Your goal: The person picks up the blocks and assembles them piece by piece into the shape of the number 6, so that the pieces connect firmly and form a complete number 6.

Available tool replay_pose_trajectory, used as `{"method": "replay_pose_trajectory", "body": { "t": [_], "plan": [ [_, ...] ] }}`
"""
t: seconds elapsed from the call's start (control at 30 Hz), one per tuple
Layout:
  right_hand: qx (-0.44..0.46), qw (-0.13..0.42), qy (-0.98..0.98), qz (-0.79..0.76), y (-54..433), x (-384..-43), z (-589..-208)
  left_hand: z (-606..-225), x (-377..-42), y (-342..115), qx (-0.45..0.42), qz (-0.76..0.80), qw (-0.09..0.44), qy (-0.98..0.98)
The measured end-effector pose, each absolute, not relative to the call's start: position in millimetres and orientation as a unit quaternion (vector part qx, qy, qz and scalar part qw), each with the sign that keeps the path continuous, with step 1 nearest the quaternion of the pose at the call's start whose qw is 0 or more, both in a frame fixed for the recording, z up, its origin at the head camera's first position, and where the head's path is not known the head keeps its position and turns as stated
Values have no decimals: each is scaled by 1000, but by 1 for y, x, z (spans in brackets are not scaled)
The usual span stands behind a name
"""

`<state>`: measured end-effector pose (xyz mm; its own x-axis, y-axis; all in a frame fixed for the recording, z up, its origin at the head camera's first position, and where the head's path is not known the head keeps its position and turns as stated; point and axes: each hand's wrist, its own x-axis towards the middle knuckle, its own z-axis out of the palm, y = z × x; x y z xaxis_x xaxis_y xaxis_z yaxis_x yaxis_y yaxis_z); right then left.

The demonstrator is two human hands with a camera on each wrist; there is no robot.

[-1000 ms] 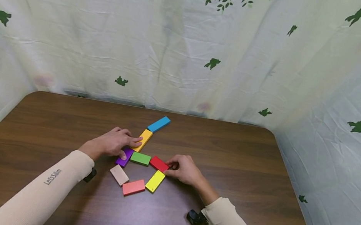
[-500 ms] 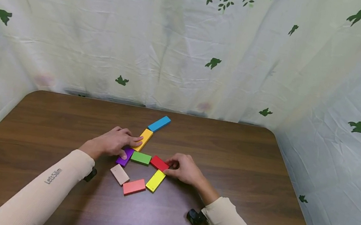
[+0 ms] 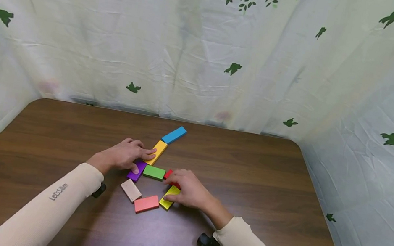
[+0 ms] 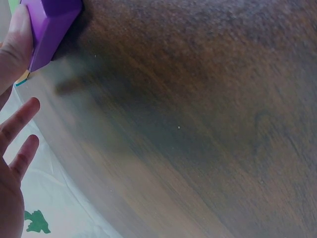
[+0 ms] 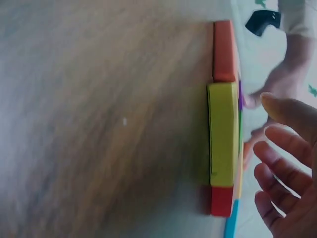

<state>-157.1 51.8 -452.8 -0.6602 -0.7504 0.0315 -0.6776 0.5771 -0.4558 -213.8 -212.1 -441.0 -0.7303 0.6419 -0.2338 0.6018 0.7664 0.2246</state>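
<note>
My left hand (image 3: 125, 155) rests on the blocks, its thumb on the purple block (image 3: 139, 168) and a fingertip on the orange-yellow block (image 3: 160, 147). In the left wrist view the thumb (image 4: 15, 52) lies straight along the purple block (image 4: 54, 22), other fingers spread. Over the red block (image 3: 168, 173) and the bright yellow block (image 3: 166, 204) hangs my right hand (image 3: 188, 190), partly hiding both. The right wrist view shows its fingers loosely bent with nothing between them, beside the yellow block (image 5: 223, 134). A green block (image 3: 154, 172) lies between the purple and red ones.
A pale pink block (image 3: 131, 190) and a coral block (image 3: 146, 204) close the near side of the ring. The blue block (image 3: 174, 135) extends from the orange-yellow one. All lie flat on the brown wooden table (image 3: 251, 169), with a pale leaf-printed curtain (image 3: 193, 46) around it.
My right hand has let go of the red block's outer end and moved left and toward me, over the red and yellow blocks. My left hand has stayed put.
</note>
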Motion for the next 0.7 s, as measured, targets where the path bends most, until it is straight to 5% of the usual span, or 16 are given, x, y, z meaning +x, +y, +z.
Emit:
{"method": "replay_pose_trajectory", "body": {
  "t": [0.7],
  "plan": [
    [-472, 98, 861, -163, 20, -146, -458, -441, -215, -213, 344, 62, 144, 926]
  ]
}}
